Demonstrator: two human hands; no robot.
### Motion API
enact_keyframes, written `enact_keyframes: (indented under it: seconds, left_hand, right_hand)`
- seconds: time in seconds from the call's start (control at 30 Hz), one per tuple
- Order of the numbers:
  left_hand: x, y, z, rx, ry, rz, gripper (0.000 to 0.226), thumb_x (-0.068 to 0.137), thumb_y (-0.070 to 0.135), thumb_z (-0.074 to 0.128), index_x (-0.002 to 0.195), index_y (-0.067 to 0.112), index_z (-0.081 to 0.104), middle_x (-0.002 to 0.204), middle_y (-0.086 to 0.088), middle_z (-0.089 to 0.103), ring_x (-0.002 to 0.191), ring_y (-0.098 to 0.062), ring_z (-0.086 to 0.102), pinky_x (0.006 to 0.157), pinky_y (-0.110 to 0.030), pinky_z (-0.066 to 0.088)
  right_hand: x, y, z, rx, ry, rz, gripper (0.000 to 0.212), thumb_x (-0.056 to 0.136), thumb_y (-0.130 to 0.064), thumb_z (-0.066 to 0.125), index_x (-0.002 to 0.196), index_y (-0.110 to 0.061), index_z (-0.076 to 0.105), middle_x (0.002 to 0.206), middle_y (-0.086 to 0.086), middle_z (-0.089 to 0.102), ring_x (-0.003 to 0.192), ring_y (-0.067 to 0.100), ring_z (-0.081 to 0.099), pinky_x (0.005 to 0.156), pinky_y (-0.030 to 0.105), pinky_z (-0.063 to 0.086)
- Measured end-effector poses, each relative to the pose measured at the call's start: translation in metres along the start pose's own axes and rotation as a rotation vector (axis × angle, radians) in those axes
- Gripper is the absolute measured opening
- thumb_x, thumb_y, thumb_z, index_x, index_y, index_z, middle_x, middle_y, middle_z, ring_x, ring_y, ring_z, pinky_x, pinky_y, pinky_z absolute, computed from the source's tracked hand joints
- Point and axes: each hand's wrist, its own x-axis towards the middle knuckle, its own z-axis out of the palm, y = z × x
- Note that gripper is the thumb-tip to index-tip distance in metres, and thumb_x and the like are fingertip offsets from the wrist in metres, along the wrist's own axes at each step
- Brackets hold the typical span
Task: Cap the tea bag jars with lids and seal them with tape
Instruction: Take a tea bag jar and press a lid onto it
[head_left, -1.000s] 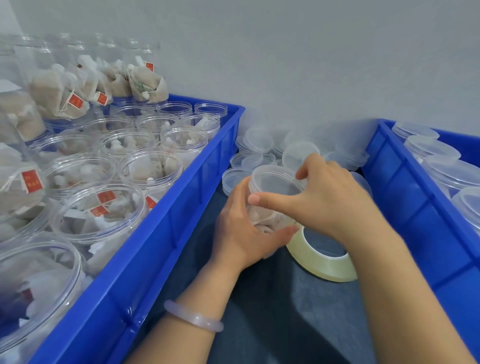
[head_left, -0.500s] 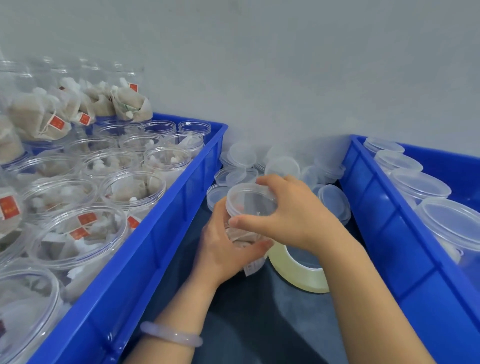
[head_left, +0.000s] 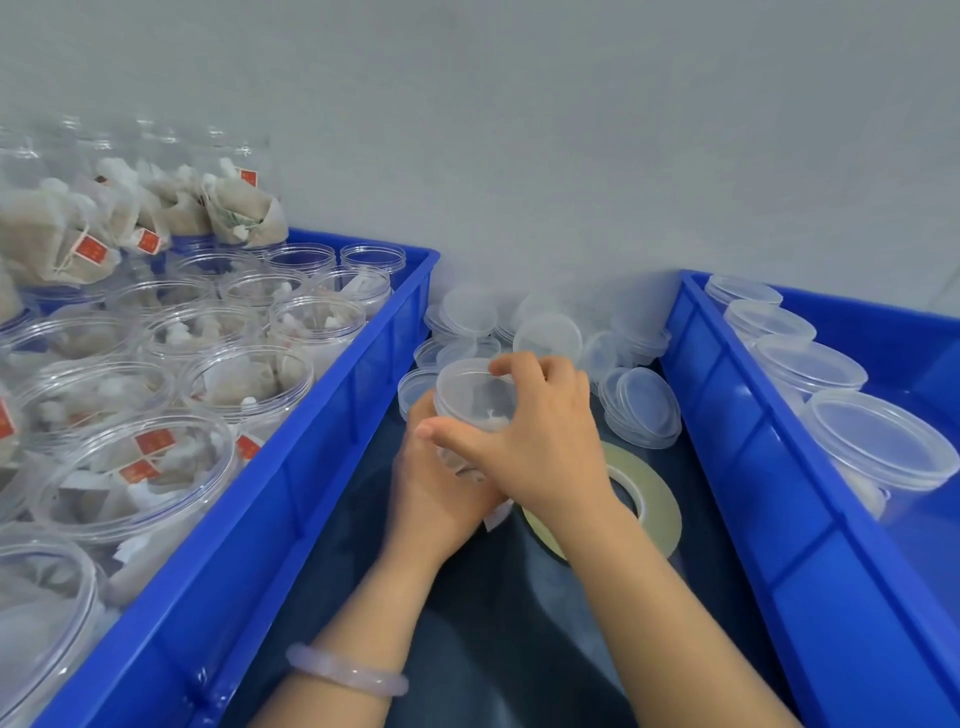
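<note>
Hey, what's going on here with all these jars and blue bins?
A person is capping a tea bag jar. The left hand grips its body while the right hand curls over its top, apparently fitting the lid. A roll of tape lies flat beside them, not yet in use. The left blue crate holds open jars, the right blue crate holds lidded jars, and loose lids are piled between.

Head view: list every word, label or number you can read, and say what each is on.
Small red paper tags on the tea bags: pale print, too blurred to read.
Blue plastic crates, clear plastic jars, translucent round lids, yellowish tape roll: no text visible.
</note>
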Motion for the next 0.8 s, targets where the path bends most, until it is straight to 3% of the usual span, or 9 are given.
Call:
enact_keyframes:
  seconds: [0.13, 0.23, 0.33, 0.4, 0.47, 0.53, 0.6, 0.7, 0.8]
  left_hand:
    - [0.003, -0.002, -0.007, 0.034, -0.012, 0.005, 0.062, 0.057, 0.043, 0.071, 0.114, 0.022, 0.057, 0.096, 0.008, 0.070, 0.084, -0.007, 0.068, 0.062, -0.033, 0.058]
    - [-0.002, 0.000, -0.008, 0.022, 0.039, -0.037, 0.064, 0.051, 0.042, 0.076, 0.108, 0.048, 0.048, 0.094, 0.032, 0.063, 0.079, 0.010, 0.063, 0.056, -0.020, 0.053]
    - [-0.005, 0.001, -0.007, 0.022, 0.016, -0.098, 0.070, 0.040, 0.052, 0.076, 0.100, 0.061, 0.041, 0.097, 0.043, 0.054, 0.078, 0.011, 0.061, 0.050, -0.025, 0.052]
    - [-0.006, 0.001, -0.008, 0.030, -0.022, -0.090, 0.078, 0.037, 0.055, 0.077, 0.106, 0.054, 0.041, 0.101, 0.043, 0.053, 0.086, 0.014, 0.059, 0.060, -0.022, 0.054]
    - [-0.006, 0.001, -0.010, 0.046, -0.072, -0.056, 0.079, 0.038, 0.052, 0.079, 0.108, 0.049, 0.043, 0.102, 0.033, 0.058, 0.093, 0.014, 0.057, 0.069, -0.012, 0.051]
    - [-0.004, -0.001, -0.010, 0.069, -0.104, -0.022, 0.080, 0.041, 0.044, 0.079, 0.114, 0.043, 0.046, 0.106, 0.022, 0.061, 0.095, 0.009, 0.060, 0.072, -0.013, 0.052]
    - [-0.001, -0.001, -0.010, 0.102, -0.114, -0.005, 0.077, 0.048, 0.044, 0.073, 0.119, 0.029, 0.050, 0.105, 0.015, 0.063, 0.095, 0.004, 0.062, 0.071, -0.012, 0.050]
    - [0.001, -0.002, -0.009, 0.078, -0.096, -0.005, 0.076, 0.057, 0.043, 0.070, 0.123, 0.011, 0.048, 0.111, 0.003, 0.062, 0.095, 0.000, 0.060, 0.078, -0.012, 0.046]
    - [0.002, -0.004, -0.014, 0.093, -0.141, -0.007, 0.074, 0.057, 0.036, 0.077, 0.122, 0.011, 0.052, 0.113, -0.002, 0.065, 0.097, -0.008, 0.064, 0.080, -0.027, 0.054]
  right_hand:
    - [0.000, -0.006, -0.008, -0.022, -0.231, -0.064, 0.093, 0.067, -0.066, 0.069, 0.141, -0.022, 0.033, 0.130, 0.003, 0.028, 0.128, 0.019, 0.024, 0.099, 0.025, 0.027]
    - [0.000, -0.006, -0.025, -0.138, -0.358, -0.082, 0.064, 0.080, -0.058, 0.058, 0.132, -0.022, 0.044, 0.124, 0.003, 0.029, 0.123, 0.024, 0.035, 0.093, 0.030, 0.034]
    - [0.003, -0.003, -0.042, -0.181, -0.349, -0.034, 0.056, 0.076, -0.062, 0.058, 0.118, -0.025, 0.056, 0.108, -0.003, 0.037, 0.099, 0.021, 0.052, 0.085, 0.033, 0.044]
    - [0.004, -0.002, -0.043, -0.158, -0.267, -0.003, 0.062, 0.059, -0.071, 0.063, 0.102, -0.028, 0.058, 0.099, -0.010, 0.039, 0.097, 0.016, 0.047, 0.082, 0.030, 0.044]
    - [0.004, -0.002, -0.033, -0.066, -0.182, -0.040, 0.065, 0.051, -0.069, 0.072, 0.098, -0.026, 0.057, 0.109, -0.010, 0.042, 0.112, 0.013, 0.036, 0.090, 0.029, 0.040]
    - [0.003, -0.005, -0.021, 0.059, -0.159, -0.127, 0.069, 0.059, -0.057, 0.079, 0.115, -0.024, 0.055, 0.136, -0.006, 0.038, 0.131, 0.010, 0.026, 0.106, 0.030, 0.031]
    - [0.002, -0.010, -0.011, 0.038, -0.162, -0.181, 0.076, 0.071, -0.060, 0.070, 0.132, -0.022, 0.048, 0.147, -0.004, 0.037, 0.137, 0.011, 0.027, 0.109, 0.029, 0.026]
    - [0.002, -0.013, -0.005, -0.200, -0.253, -0.242, 0.075, 0.082, -0.063, 0.054, 0.142, -0.020, 0.039, 0.152, 0.005, 0.032, 0.141, 0.021, 0.023, 0.111, 0.034, 0.019]
    - [0.008, -0.007, -0.022, -0.160, -0.390, -0.247, 0.070, 0.079, -0.049, 0.066, 0.140, -0.025, 0.041, 0.141, 0.003, 0.043, 0.136, 0.024, 0.029, 0.109, 0.036, 0.026]
